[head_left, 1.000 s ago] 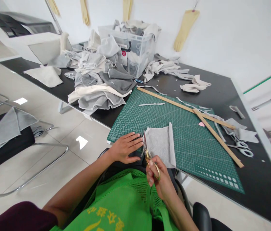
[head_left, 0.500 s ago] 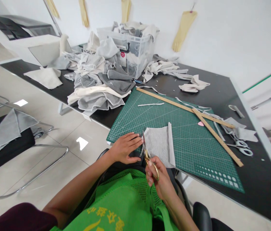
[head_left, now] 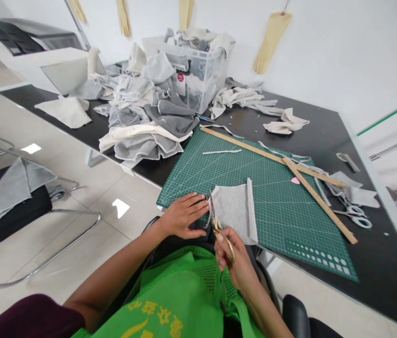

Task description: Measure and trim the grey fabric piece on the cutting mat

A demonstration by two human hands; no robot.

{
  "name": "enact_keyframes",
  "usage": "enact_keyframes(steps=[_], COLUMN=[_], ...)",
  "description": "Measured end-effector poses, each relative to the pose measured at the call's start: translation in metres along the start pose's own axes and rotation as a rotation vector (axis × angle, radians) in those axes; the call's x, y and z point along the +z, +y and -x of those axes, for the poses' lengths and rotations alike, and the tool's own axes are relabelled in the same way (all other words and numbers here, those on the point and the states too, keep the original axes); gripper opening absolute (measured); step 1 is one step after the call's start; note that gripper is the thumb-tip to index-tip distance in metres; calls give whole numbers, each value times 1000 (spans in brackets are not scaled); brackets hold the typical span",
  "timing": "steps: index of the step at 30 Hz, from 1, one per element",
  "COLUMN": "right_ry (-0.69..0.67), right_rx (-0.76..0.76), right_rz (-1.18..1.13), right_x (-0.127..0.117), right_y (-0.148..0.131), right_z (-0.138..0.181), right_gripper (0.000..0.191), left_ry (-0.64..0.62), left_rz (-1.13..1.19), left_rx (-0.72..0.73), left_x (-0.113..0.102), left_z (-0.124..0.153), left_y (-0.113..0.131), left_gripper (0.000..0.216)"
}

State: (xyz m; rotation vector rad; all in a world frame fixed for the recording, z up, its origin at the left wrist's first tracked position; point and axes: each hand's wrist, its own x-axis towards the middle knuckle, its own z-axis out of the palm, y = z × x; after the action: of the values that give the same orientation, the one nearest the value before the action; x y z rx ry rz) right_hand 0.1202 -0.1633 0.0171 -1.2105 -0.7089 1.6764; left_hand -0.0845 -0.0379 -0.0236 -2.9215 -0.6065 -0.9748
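Gold-handled scissors [head_left: 215, 225] are in my right hand [head_left: 232, 251], its fingers wrapped through the loops. The blades point away from me along the left edge of a grey piece of cloth [head_left: 232, 206], whose right side has a folded strip. A thin trimmed strip [head_left: 208, 218] hangs at that left edge. My left hand [head_left: 186, 216] lies flat with fingers stretched out, fingertips beside the blades and the cloth's edge. Beneath the cloth is a green cutting mat [head_left: 276, 211]; the cloth's near end reaches the table's front edge.
Two wooden rulers [head_left: 255, 149] [head_left: 320, 202] cross on the mat. White-handled scissors [head_left: 358, 217] and scraps lie at right. A heap of grey and cream cloth [head_left: 149, 117] stands at back left, by a clear plastic box [head_left: 202, 80] full of cloth. A chair [head_left: 11, 220] holds more cloth.
The scissors and my right hand have shifted very slightly to the right. My left hand stays flat in nearly the same place, and the cloth looks unmoved.
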Motion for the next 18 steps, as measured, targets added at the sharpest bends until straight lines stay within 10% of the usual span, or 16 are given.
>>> enact_keyframes(steps=[18], right_ry=[-15], right_rx=[-23], right_rz=[17], right_x=[0], right_y=[4], right_z=[1], right_gripper=[40], left_ry=[17], left_rz=[-18], left_rx=[7], left_x=[3], left_z=[1], left_y=[0], left_gripper=[71])
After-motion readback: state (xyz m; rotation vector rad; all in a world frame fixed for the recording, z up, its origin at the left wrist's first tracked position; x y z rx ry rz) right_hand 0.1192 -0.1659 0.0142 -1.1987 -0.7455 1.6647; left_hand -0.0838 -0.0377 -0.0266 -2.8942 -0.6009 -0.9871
